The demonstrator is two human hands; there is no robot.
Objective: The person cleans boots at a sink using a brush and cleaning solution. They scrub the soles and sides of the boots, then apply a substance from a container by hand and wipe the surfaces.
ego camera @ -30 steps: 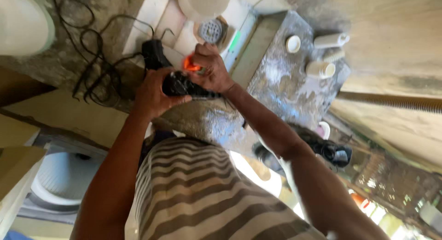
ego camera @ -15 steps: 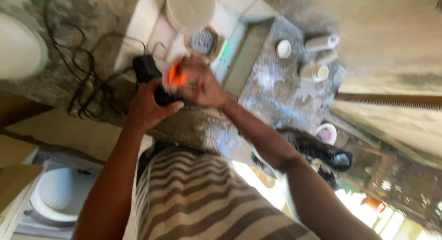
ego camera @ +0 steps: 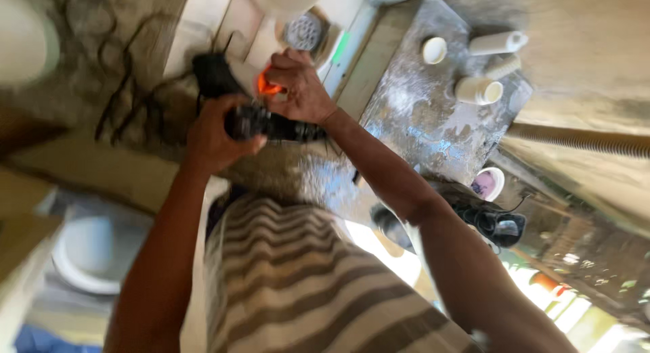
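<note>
Left hand is gripping black power tool — right hand is pinching its orange part; bracing steadily seems wise.

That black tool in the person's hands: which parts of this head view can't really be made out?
- Black tool: its exact kind, motion-blurred and covered by the left hand and right hand.
- Orange part: shape mostly hidden behind the right hand's fingers.
- Black cable: smeared by blur, ends untraceable.
- White bowl: blurred, partly behind the left forearm.
</note>
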